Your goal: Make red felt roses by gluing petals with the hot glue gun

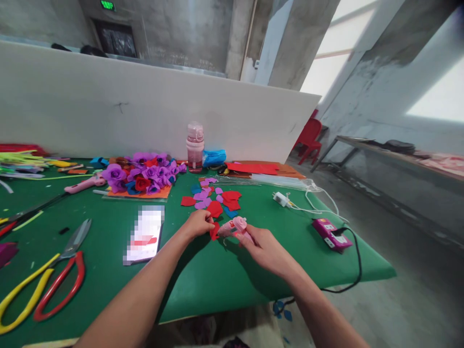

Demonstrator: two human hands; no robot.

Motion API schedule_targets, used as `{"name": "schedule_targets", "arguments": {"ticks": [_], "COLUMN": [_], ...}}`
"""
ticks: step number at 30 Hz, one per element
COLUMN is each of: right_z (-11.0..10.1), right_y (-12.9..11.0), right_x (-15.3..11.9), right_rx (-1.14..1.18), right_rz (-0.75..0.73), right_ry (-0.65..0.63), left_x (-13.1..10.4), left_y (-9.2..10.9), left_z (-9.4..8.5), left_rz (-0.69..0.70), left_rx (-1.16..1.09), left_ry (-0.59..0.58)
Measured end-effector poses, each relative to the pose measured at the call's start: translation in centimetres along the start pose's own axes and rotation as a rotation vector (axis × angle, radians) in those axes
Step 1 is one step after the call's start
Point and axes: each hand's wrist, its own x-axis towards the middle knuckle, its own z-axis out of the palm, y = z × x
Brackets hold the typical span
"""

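My left hand (pixel 198 224) is closed in a pinch on a small red petal (pixel 214 231) above the green table (pixel 203 290). My right hand (pixel 259 243) grips a pink glue gun (pixel 234 226), its nozzle pointing left at the red petal. Just beyond my hands lie loose red petals (pixel 231 199), purple petals (pixel 201 195) and blue petals (pixel 230 212). Behind and to the left is a bunch of purple, red and blue flowers (pixel 155 174) on an orange sheet.
Scissors (pixel 75 239) and a lit phone (pixel 144 234) lie left. A pink bottle (pixel 195 147) stands at the back before a white board (pixel 152 106). At right are a white charger (pixel 282 199) and a purple power box (pixel 330 234) with cables.
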Motion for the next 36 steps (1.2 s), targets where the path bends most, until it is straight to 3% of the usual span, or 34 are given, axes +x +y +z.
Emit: {"name": "schedule_targets", "arguments": {"ticks": [36], "right_z": [0.1], "right_y": [-0.05], "right_x": [0.52], "right_rx": [-0.068], "right_rz": [-0.033], "right_ry": [-0.047], "left_x": [0.09], "left_y": [-0.14], "left_z": [0.05], "left_rz": [-0.01], "left_rx": [0.003], "left_ry": [-0.009]}}
